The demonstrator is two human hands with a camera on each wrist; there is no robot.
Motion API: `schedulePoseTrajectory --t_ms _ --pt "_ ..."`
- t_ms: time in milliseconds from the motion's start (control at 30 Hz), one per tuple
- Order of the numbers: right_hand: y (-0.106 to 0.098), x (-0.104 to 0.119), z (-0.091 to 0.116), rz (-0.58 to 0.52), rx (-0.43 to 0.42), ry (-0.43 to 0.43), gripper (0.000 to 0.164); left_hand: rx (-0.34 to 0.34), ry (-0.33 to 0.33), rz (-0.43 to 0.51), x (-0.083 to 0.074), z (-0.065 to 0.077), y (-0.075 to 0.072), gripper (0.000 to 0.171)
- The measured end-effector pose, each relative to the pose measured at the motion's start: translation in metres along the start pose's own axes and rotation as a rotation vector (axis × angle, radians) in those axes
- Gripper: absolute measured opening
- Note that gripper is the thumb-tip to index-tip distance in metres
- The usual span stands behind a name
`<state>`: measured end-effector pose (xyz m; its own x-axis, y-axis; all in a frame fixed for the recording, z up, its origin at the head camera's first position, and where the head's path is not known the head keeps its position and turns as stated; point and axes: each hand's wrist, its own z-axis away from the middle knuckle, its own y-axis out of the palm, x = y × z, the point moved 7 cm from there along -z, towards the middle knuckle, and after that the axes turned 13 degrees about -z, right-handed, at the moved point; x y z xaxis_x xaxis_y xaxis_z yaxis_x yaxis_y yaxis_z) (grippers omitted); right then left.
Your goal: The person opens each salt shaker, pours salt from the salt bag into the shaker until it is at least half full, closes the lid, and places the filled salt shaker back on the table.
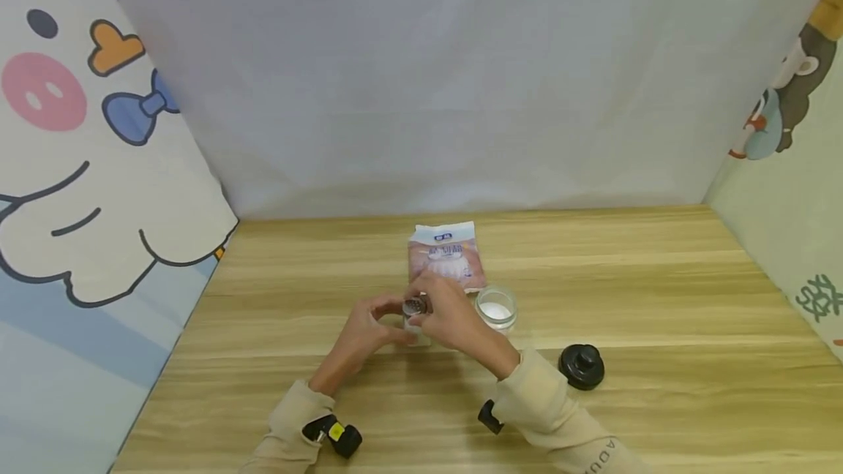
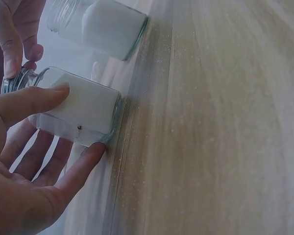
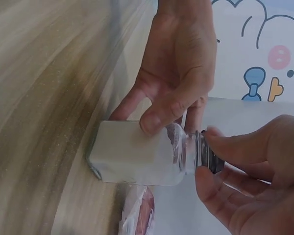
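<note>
A square glass shaker jar (image 3: 132,152), largely filled with white powder, stands upright on the table. Its dark metal cap (image 1: 413,306) has holes in the top and sits on the jar's neck. My left hand (image 1: 366,329) grips the jar's body, thumb on one side and fingers round the other. With thumb and fingers, my right hand (image 1: 451,313) pinches the cap's rim. Just right of it stands a round open glass jar (image 1: 497,308) partly filled with white powder. Behind the hands lies a pink and white printed packet (image 1: 446,256).
A round black lid with a knob (image 1: 582,366) lies on the wooden table (image 1: 658,298) beside my right forearm. White grains are scattered on the tabletop near the shaker. A grey cloth wall (image 1: 421,93) rises behind the table, with printed panels at both sides.
</note>
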<state>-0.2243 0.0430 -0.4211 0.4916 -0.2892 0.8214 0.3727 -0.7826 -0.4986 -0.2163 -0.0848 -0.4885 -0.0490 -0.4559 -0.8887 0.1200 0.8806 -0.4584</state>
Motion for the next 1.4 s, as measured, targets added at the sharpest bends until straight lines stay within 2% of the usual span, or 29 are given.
schedulePoseTrajectory --t_ms 300,567,733,900,1033,1267,1400 --pt "0.001 0.001 0.003 -0.018 0.03 -0.042 0.032 0.009 0.008 -0.015 0.003 0.0 -0.001 0.047" --pt "0.001 -0.004 0.006 0.032 -0.08 -0.017 0.03 0.021 -0.003 -0.001 0.005 0.001 0.001 0.046" --pt "0.0 -0.003 0.011 -0.017 -0.118 -0.023 0.034 0.023 0.001 0.007 -0.007 0.004 -0.001 0.047" --pt "-0.001 -0.001 0.012 -0.084 -0.088 -0.04 0.033 0.025 0.007 -0.004 -0.024 0.009 -0.004 0.044" --pt "0.0 -0.002 0.012 -0.08 -0.097 -0.048 0.031 0.022 0.013 -0.006 -0.027 0.01 -0.004 0.044" --pt "-0.001 -0.004 0.012 -0.054 -0.191 -0.053 0.032 0.026 0.017 0.013 -0.025 0.008 -0.004 0.045" --pt "-0.002 -0.002 0.015 -0.074 -0.183 -0.038 0.034 0.022 0.008 0.01 -0.024 0.008 -0.004 0.045"
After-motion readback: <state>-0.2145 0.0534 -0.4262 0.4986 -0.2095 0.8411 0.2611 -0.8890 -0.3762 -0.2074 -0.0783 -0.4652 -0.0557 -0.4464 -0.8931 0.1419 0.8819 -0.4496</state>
